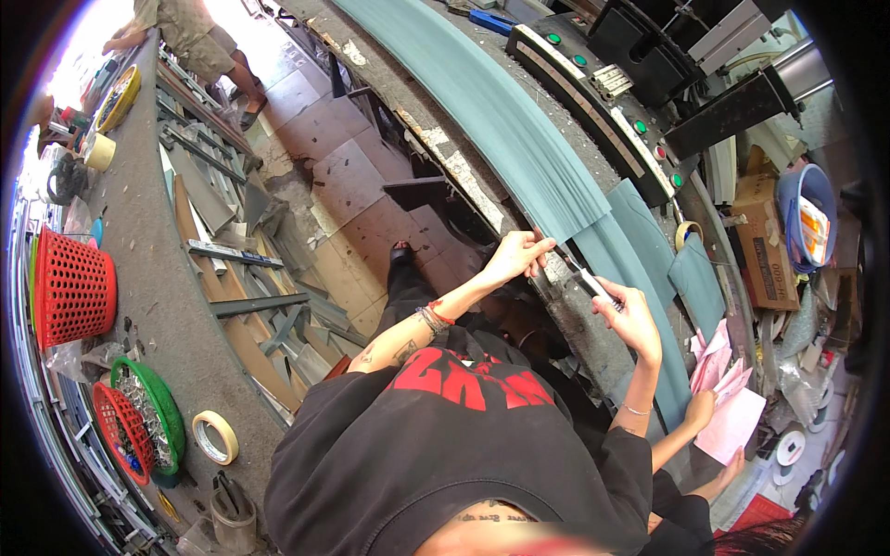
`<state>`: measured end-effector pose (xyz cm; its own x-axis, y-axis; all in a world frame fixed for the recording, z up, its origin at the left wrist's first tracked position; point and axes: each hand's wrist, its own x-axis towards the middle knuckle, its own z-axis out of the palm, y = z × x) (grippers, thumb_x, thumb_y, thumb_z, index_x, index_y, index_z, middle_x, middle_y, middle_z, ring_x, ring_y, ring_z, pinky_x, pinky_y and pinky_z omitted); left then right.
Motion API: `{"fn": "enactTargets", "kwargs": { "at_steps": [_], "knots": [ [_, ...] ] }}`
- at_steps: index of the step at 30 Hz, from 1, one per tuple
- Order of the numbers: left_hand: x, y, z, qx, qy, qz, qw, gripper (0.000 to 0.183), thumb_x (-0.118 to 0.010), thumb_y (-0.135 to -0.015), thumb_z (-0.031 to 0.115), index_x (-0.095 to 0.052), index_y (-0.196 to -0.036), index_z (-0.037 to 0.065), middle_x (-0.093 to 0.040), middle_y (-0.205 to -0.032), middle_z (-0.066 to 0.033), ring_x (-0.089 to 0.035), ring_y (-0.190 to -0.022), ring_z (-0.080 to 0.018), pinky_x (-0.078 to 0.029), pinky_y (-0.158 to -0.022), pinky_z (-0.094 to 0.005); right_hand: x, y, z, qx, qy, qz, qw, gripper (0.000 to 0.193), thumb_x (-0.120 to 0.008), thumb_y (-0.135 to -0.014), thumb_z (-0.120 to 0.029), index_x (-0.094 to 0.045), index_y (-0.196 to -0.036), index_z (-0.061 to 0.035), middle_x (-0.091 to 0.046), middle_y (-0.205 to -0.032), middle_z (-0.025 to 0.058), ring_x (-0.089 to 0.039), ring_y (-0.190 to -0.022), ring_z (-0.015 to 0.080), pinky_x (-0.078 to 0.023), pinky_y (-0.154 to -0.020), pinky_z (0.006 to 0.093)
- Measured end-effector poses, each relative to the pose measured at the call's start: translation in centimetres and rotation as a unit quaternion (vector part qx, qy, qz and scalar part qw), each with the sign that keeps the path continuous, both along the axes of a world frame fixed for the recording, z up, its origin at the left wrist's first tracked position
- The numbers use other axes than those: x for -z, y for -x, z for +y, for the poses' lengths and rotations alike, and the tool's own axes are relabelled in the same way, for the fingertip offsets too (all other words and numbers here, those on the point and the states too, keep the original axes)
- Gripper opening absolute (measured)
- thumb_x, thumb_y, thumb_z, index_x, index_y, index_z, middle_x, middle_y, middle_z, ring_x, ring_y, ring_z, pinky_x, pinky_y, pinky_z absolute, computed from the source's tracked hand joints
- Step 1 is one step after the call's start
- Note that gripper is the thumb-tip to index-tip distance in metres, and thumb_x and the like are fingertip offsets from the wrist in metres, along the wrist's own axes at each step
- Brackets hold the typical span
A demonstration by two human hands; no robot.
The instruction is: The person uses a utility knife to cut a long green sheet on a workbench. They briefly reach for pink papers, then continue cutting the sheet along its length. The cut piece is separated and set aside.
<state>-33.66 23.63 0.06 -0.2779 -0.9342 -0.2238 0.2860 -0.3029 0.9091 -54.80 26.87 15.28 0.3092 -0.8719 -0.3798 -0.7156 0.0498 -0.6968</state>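
My right hand (632,317) grips a slim tool (584,284) with a dark and pale handle and a thin shaft; its exact kind is too small to tell. The shaft points up and left toward my left hand (519,258). Those left fingers are pinched together near the tool's tip, and whatever they hold is too small to make out. Just beyond both hands, a stack of long blue-green strips (491,120) runs along the workbench (445,153) and ends close to my left fingertips.
A machine rail with green buttons (603,102) stands behind the strips. At right, a co-worker's hand (700,408) holds pink sheets (731,417). A side bench carries a red basket (76,287), tape roll (215,437) and metal profiles (236,255). Another person (190,37) stands far left.
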Motion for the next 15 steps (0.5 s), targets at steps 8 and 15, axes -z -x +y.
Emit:
{"fn": "enactTargets", "kwargs": {
  "at_steps": [8,15],
  "knots": [
    [0.34,-0.11,0.14,0.010,-0.013,0.013,1.000,0.031,-0.060,-0.093,0.029,-0.061,-0.097,-0.002,-0.062,-0.070,-0.0050,-0.056,-0.048,-0.0075,-0.042,-0.040,-0.0183,0.93,1.06,-0.42,0.001,-0.042,-0.049,0.998,0.043,-0.060,-0.086,-0.014,-0.056,-0.126,0.0004,-0.060,-0.069,0.0012,-0.045,-0.054,0.0045,-0.042,-0.052,0.0223],
    [0.11,-0.07,-0.01,0.010,-0.033,0.015,0.999,0.028,-0.059,-0.093,0.026,-0.060,-0.096,-0.002,-0.062,-0.071,-0.0050,-0.057,-0.048,-0.0087,-0.042,-0.040,-0.0188,0.14,0.45,0.00,0.003,0.010,-0.011,1.000,0.040,-0.061,-0.083,-0.012,-0.059,-0.122,-0.0014,-0.060,-0.068,0.0042,-0.048,-0.058,0.0070,-0.043,-0.057,0.0255]
  ]
}}
